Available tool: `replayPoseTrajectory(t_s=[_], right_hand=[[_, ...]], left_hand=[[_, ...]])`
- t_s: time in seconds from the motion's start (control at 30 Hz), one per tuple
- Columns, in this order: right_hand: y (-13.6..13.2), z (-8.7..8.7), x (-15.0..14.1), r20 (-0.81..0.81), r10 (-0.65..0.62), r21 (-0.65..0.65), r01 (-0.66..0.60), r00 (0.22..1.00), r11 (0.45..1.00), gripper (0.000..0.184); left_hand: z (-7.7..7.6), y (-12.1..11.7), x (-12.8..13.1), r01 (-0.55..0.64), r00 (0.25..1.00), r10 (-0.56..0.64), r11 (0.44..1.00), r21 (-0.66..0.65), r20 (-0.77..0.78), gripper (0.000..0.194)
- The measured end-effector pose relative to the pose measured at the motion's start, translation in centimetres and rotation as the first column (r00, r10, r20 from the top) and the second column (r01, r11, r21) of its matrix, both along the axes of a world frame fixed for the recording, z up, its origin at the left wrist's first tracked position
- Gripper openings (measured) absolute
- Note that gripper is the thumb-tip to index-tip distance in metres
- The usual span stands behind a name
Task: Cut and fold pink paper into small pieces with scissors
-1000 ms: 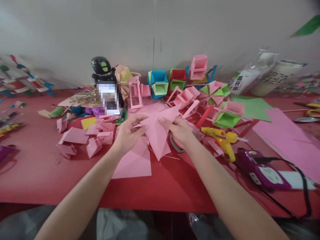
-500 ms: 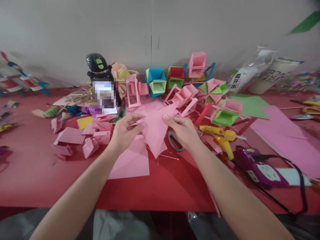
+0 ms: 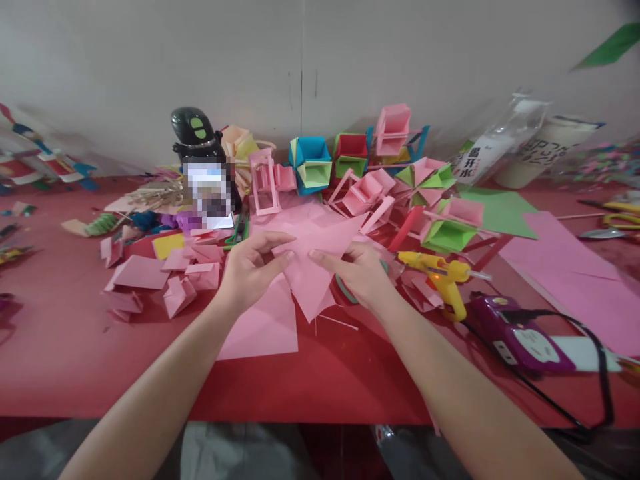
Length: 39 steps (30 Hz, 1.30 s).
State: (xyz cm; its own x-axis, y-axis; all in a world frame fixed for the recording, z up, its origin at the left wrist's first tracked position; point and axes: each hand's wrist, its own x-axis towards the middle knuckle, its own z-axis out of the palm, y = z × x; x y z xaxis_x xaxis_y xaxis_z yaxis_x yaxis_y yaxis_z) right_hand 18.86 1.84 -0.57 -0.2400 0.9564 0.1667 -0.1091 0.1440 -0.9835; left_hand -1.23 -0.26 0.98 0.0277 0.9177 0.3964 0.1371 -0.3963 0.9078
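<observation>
Both my hands hold one folded pink paper sheet (image 3: 313,280) above the red table (image 3: 75,360). My left hand (image 3: 250,267) pinches its left edge with thumb and fingers closed on it. My right hand (image 3: 357,270) grips the right side, its forefinger stretched along the fold. The sheet's pointed tip hangs down toward me. A flat pink sheet (image 3: 265,327) lies under my left wrist. Green-handled scissors (image 3: 345,290) lie just below my right hand, partly hidden by it.
A yellow glue gun (image 3: 443,273) and a purple power strip (image 3: 520,337) with black cable lie to the right. Folded pink pieces (image 3: 165,273) pile at the left. Coloured paper boxes (image 3: 350,160), a black bottle (image 3: 197,137) and large pink and green sheets (image 3: 565,260) fill the back.
My right forefinger has slid leftward along the sheet toward my left hand, and the sheet has flattened slightly. The view has drifted a little.
</observation>
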Motion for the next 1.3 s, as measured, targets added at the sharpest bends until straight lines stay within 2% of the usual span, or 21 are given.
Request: replayPoseTrajectory(t_s=[0.23, 0.4, 0.47, 0.53, 0.63, 0.7, 0.77, 0.83, 0.93, 1.0, 1.1, 1.17, 1.23, 1.3], right_hand=[[-1.4, 2.0, 0.1, -0.027, 0.018, 0.054, -0.016, 0.999, 0.998, 0.014], [-1.8, 2.4, 0.1, -0.024, 0.016, 0.089, -0.014, 1.000, 0.996, 0.012], [-1.7, 2.2, 0.2, -0.056, 0.033, 0.079, -0.028, 0.998, 0.996, 0.009], [-1.4, 2.0, 0.3, -0.132, 0.051, 0.068, -0.042, 0.990, 0.997, 0.007], [-0.8, 2.1, 0.7, -0.253, 0.089, 0.105, -0.065, 0.963, 0.992, 0.011], [-0.5, 2.4, 0.9, -0.289, 0.128, 0.125, -0.095, 0.949, 0.988, 0.014], [-0.4, 2.7, 1.0, -0.300, 0.173, 0.120, -0.142, 0.938, 0.983, 0.018], [-0.5, 2.9, 1.1, -0.298, 0.185, 0.099, -0.162, 0.936, 0.982, 0.019], [-0.8, 3.1, 0.9, -0.306, 0.090, 0.022, -0.087, 0.948, 0.996, 0.016], [-1.0, 3.0, 0.7, -0.308, 0.023, -0.032, -0.035, 0.951, 0.999, 0.018], [-1.1, 2.5, 0.2, -0.274, 0.020, -0.077, -0.043, 0.962, 0.996, 0.020], [-0.9, 2.0, -0.1, -0.213, 0.003, -0.087, -0.022, 0.977, 0.996, 0.023], [-0.6, 1.5, -0.4, -0.154, -0.084, -0.064, 0.075, 0.984, 0.995, 0.028], [-0.3, 1.3, -0.5, -0.146, -0.224, -0.033, 0.222, 0.963, 0.975, 0.033]], left_hand=[[1.1, -1.7, 0.2, -0.067, 0.995, 0.073, 0.994, 0.081, -0.066, 0.019], [1.7, -2.6, 0.7, -0.070, 0.997, 0.069, 0.993, 0.093, 0.015, 0.023], [1.7, -2.6, 0.8, -0.002, 0.996, -0.003, 0.998, 0.057, 0.084, 0.029], [1.7, -2.5, 0.8, 0.140, 0.977, -0.141, 0.990, 0.018, 0.160, 0.033], [1.3, -1.9, 0.6, 0.348, 0.915, -0.327, 0.936, -0.055, 0.235, 0.038], [1.1, -1.6, 0.6, 0.376, 0.910, -0.343, 0.919, -0.116, 0.234, 0.046], [0.8, -1.4, 0.5, 0.352, 0.929, -0.325, 0.923, -0.154, 0.175, 0.045], [0.6, -1.4, 0.6, 0.342, 0.939, -0.332, 0.930, -0.137, 0.093, 0.040], [0.6, -1.7, 0.7, 0.354, 0.935, -0.353, 0.934, -0.042, 0.025, 0.042], [0.8, -1.9, 1.0, 0.296, 0.955, -0.296, 0.955, 0.019, -0.001, 0.041], [0.9, -2.0, 1.4, 0.106, 0.993, -0.103, 0.994, 0.041, -0.064, 0.019], [0.9, -1.9, 1.6, -0.001, 0.995, 0.006, 0.999, 0.054, -0.098, 0.013], [0.9, -1.7, 1.5, -0.082, 0.992, 0.089, 0.994, 0.076, -0.095, 0.013], [1.0, -1.6, 1.3, -0.188, 0.978, 0.195, 0.977, 0.099, -0.069, 0.012]])
